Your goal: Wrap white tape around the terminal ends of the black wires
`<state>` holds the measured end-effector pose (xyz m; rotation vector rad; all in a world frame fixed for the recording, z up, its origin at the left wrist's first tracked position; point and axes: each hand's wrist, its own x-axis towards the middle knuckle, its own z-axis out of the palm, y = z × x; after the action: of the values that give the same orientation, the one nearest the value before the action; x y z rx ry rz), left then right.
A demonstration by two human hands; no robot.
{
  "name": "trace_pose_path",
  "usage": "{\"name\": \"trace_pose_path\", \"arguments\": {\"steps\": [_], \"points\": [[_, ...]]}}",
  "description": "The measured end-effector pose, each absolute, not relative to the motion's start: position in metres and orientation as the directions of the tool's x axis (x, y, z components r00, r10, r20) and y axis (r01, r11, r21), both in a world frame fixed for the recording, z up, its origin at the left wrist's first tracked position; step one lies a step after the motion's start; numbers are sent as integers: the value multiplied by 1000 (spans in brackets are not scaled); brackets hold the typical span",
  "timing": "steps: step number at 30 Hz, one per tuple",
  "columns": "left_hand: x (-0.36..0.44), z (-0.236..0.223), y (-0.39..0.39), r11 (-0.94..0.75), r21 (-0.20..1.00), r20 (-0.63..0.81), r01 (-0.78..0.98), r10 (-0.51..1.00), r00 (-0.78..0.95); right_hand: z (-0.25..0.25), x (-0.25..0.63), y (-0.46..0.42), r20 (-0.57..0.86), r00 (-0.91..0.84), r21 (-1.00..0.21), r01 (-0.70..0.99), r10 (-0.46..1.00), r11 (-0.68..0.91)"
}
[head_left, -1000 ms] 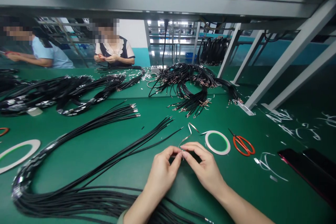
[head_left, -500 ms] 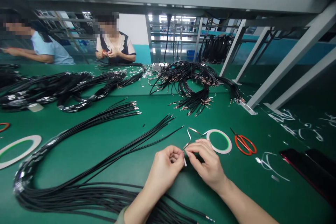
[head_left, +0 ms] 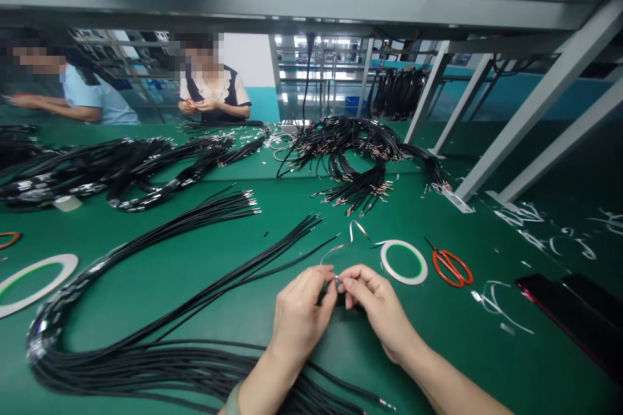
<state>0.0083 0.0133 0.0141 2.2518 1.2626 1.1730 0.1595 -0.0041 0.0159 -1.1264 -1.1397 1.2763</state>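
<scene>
My left hand (head_left: 304,311) is closed in a pinch, with a thin strip of tape (head_left: 351,241) running to its fingertips. My right hand (head_left: 377,305) is also closed, its thumb and finger pinched close beside the left fingertips. A tiny shiny piece (head_left: 337,277) shows between the two pinches, too small to name. The strip loops back to a flat white tape roll (head_left: 386,267) lying just beyond my right hand. Black cables (head_left: 195,363) with bare metal tips pass under my left forearm and curve round in a bundle at the left.
Orange-handled scissors (head_left: 444,256) lie right of the roll. Another tape roll (head_left: 71,267) is at the left edge. Cable piles (head_left: 360,136) cover the far table. Grey frame legs (head_left: 516,120) and a dark phone-like object (head_left: 559,311) stand at right. Two people work opposite.
My hands have shifted slightly left, and the fingertips have turned closer together. The white piece that hung below them no longer shows. The tape strip now reaches further left.
</scene>
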Motion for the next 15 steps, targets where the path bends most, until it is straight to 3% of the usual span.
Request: {"name": "trace_pose_path", "arguments": {"steps": [3,5,9,15], "points": [[10,17,12,-527,652,487,545,842,232,14,160,-4,28,12,-997,-71,1000,28],[12,21,13,-437,756,401,487,898,183,15,162,-3,111,54,-994,25,992,109],[16,24,19,-182,966,148,181,971,189,18,165,-2,254,56,-956,163,966,242],[18,21,23,7,997,8,-77,982,191,15,166,-2,147,21,-985,90,989,145]]}}
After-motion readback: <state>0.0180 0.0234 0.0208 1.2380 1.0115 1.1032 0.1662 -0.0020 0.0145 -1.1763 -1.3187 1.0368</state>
